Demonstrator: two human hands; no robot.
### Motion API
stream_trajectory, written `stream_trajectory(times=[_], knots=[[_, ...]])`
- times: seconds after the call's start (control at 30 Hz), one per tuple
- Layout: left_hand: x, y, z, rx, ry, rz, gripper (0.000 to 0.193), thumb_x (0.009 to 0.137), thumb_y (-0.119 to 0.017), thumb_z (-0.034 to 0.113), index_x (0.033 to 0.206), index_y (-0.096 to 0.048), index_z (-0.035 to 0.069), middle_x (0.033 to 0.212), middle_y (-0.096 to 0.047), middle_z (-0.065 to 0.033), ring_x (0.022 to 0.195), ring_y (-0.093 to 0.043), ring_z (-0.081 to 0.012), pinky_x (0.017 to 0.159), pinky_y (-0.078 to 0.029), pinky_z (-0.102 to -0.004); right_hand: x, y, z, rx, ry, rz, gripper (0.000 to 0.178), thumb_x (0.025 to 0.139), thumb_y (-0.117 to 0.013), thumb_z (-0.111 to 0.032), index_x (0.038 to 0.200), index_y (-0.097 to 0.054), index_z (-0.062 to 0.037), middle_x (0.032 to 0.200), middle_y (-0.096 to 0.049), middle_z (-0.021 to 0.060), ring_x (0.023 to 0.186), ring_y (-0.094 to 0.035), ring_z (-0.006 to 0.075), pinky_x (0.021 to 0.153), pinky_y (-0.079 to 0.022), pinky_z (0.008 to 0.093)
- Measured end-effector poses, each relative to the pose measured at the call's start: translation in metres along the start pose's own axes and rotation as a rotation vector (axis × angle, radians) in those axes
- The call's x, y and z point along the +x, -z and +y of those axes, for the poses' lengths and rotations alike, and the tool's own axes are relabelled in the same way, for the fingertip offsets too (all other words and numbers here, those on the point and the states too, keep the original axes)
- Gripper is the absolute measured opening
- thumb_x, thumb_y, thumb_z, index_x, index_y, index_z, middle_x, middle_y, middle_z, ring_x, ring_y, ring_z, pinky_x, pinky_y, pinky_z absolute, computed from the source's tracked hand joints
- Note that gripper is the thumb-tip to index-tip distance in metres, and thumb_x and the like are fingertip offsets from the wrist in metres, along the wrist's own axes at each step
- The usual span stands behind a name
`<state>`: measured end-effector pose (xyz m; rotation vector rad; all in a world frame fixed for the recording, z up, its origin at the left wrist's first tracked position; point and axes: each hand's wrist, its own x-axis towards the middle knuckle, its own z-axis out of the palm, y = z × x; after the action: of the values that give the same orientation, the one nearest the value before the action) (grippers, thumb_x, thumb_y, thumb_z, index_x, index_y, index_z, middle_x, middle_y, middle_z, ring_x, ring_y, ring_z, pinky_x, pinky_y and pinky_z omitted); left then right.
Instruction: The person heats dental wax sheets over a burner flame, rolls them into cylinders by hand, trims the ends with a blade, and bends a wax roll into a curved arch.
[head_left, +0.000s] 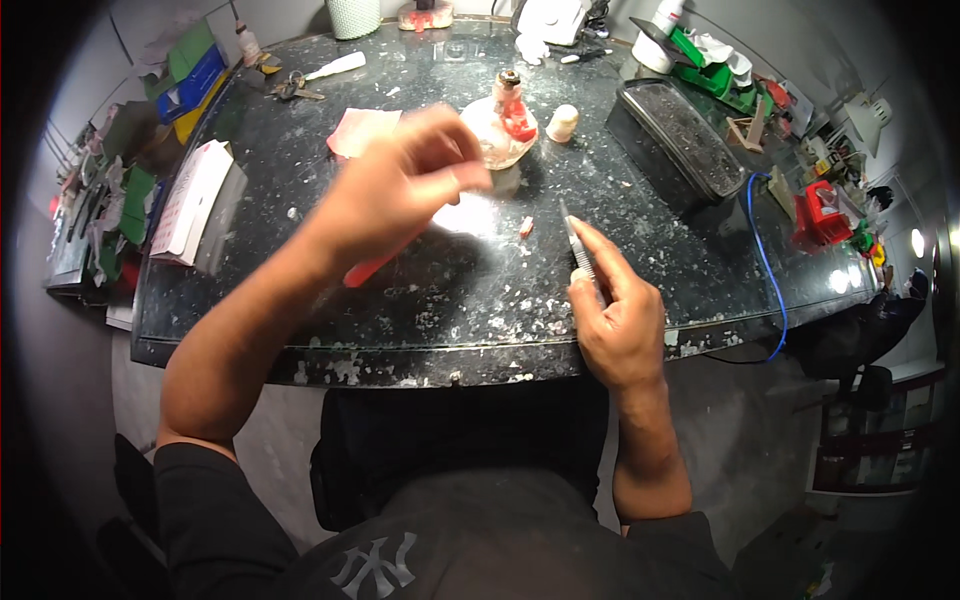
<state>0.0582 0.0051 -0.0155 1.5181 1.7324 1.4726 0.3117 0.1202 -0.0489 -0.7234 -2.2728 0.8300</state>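
Observation:
My right hand (618, 325) is closed around the ridged handle of a slim metal carving knife (580, 252), its narrow tip pointing away from me. Over the middle of the bench hovers my left hand (405, 180); its fingers are curled and smeared by motion, so whether they hold anything does not show. Beneath that wrist lies a red strip (385, 260), partly covered. A pink sheet (362, 132) lies just beyond the hand. Beside its fingertips stands a red-smeared glass burner bottle (508, 135). A small pinkish bit (526, 227) lies between my hands.
A pale dome-shaped cap (563, 123) stands right of the bottle. Farther right sit a long black box (680, 135) and a blue cable (765, 270) hanging over the edge. A white carton (192, 205) stands left on the speckled black bench (460, 335); keys (297, 87) lie behind.

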Motion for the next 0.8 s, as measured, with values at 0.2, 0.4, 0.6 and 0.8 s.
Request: stream_trajectory(times=[0.2,0.4,0.6,0.8], knots=[[-0.02,0.106,-0.02,-0.464,0.107,0.51,0.019,0.106,-0.075,0.018,0.111,-0.064,0.003,0.111,-0.074,-0.0088,0.099,-0.074,-0.0184,0.092,-0.064,-0.0384,-0.002,0.006,-0.013,0.053,-0.155,-0.084,0.046,0.098,-0.065,-0.013,0.143,-0.07,-0.0069,0.127,-0.076,0.024,0.114,-0.077,0.0396,0.096,-0.061,0.0443],[-0.091,0.072,-0.022,-0.306,0.439,0.48,0.017,0.103,-0.075,0.01,0.112,-0.061,0.006,0.104,-0.066,-0.0024,0.098,-0.067,-0.0113,0.097,-0.057,-0.031,-0.003,0.0,-0.001,0.029,-0.001,-0.011,0.046,0.099,-0.064,-0.013,0.145,-0.068,-0.0075,0.132,-0.075,0.0247,0.118,-0.075,0.0412,0.098,-0.06,0.046],[-0.088,0.056,0.02,0.638,0.176,0.194,0.028,0.097,-0.078,0.017,0.123,-0.074,0.007,0.123,-0.072,-0.0051,0.116,-0.064,-0.0171,0.099,-0.047,-0.0324,-0.003,-0.004,-0.017,-0.093,0.107,-0.025,0.048,0.101,-0.065,-0.013,0.149,-0.066,-0.0133,0.12,-0.077,0.0183,0.105,-0.077,0.0389,0.091,-0.061,0.0469],[-0.068,0.02,0.012,0.663,-0.137,-0.098,0.034,0.089,-0.09,0.015,0.12,-0.079,0.006,0.12,-0.075,-0.0083,0.111,-0.069,-0.0207,0.092,-0.055,-0.0368,-0.013,-0.014,-0.051,-0.18,0.182,-0.195,0.051,0.099,-0.068,-0.007,0.149,-0.068,-0.0178,0.092,-0.071,0.0113,0.079,-0.072,0.0308,0.074,-0.058,0.0432]])
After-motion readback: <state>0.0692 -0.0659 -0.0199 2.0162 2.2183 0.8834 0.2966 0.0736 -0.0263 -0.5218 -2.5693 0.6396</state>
